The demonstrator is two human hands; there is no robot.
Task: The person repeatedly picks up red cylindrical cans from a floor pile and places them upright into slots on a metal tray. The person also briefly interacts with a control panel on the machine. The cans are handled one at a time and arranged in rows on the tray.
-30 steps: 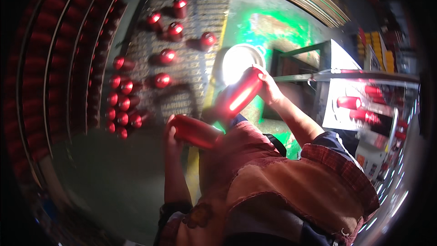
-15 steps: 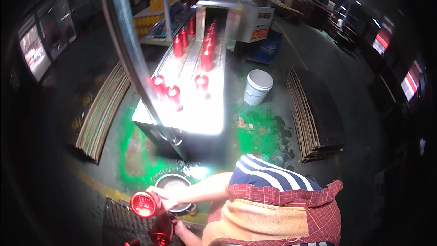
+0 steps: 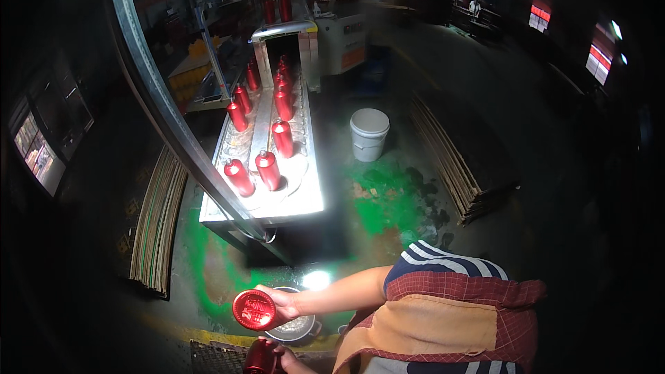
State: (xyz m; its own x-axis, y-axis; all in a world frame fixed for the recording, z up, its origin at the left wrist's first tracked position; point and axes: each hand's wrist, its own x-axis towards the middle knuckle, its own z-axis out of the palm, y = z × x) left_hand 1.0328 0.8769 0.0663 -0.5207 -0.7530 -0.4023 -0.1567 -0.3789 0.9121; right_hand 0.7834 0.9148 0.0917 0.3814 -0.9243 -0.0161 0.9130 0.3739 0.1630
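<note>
My right hand [image 3: 285, 305], the upper of the two, is closed around a red metal bottle [image 3: 253, 310]. Its round base faces up at me, so its neck is hidden. Below it my left hand [image 3: 284, 357] grips a second, darker-looking red bottle [image 3: 259, 358], partly cut off by the lower edge. A round metal pot [image 3: 302, 336] with pale, foamy-looking contents stands under my right hand and wrist, which cover part of it.
Ahead, a conveyor [image 3: 305, 201] carries several upright red bottles [image 3: 268, 170] from a metal tunnel [image 3: 308, 32]. A slanting metal post [image 3: 173, 125] crosses its left side. A white bucket [image 3: 369, 140] stands right, near stacked cardboard sheets [image 3: 450, 166]; another stack [image 3: 158, 228] lies left.
The view has shifted and the glare on the conveyor has lessened, so its bottles show more clearly. Both hands keep hold of their bottles and appear a little farther right in the picture.
</note>
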